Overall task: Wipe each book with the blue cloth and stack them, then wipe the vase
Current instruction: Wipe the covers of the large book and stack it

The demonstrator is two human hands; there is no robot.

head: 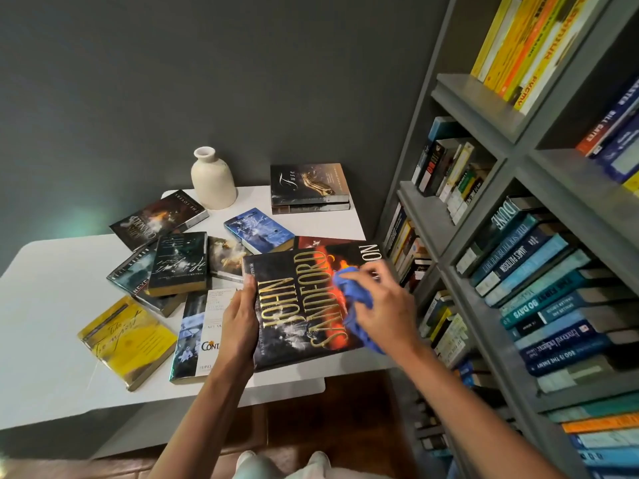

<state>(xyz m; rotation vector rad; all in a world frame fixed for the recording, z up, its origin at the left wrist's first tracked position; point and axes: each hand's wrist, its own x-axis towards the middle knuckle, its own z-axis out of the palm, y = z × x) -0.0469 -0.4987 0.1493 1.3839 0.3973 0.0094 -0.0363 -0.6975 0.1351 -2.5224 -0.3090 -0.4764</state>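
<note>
On my feed the left hand (238, 326) grips the big dark Sandford book (294, 305) by its left edge. The thumb lies up along the cover near that edge, and the other fingers wrap down over the side, where their tips are hidden from me. The right hand (387, 305) is on the right half of the same cover, its fingers (375, 271) bent and closed over the bunched blue cloth (356, 299), pressing it against the orange flame artwork. Part of the cloth bulges out ahead of the knuckles, and a tail of it trails back under the wrist, past the book's right edge. The book sits at the near right of the white table (52, 305), its lower corner reaching to the table's front edge. I cannot tell whether it lies flat or is lifted slightly. Its far corner overlaps a red book (311, 242). To its left other books lie scattered and overlapping, among them a yellow book (128, 340) nearest the front and a blue paperback (259, 229) just beyond the Sandford cover. At the far right of the table a stack of two books (307, 188) has the title "Fuse" on top. The cream vase (212, 178) stands upright at the far edge, left of that stack and well apart from both hands. A grey bookshelf (518, 160) packed with books fills the right side.
</note>
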